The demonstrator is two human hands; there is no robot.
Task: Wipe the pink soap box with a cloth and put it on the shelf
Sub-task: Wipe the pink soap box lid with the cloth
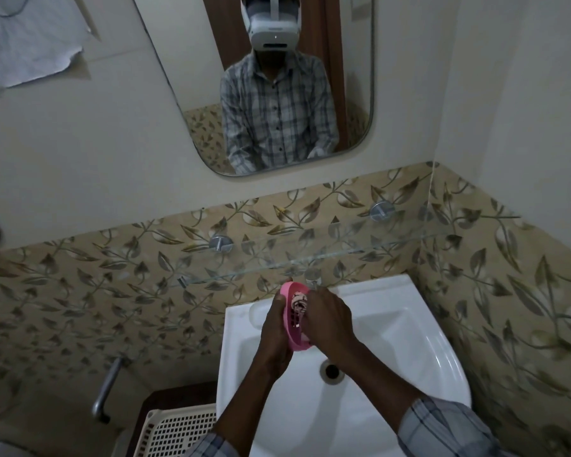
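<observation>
Over the white sink, my left hand grips the pink soap box from its left side, tilted up on edge with its slotted inside facing right. My right hand presses a small patterned cloth into the upper part of the box. The glass shelf runs along the leaf-patterned wall just above and behind the hands, held by round metal mounts.
A mirror hangs above the shelf. A tap pokes out behind the box. Left of the sink stand a white lattice basket and a metal handle. A pale cloth hangs at the top left.
</observation>
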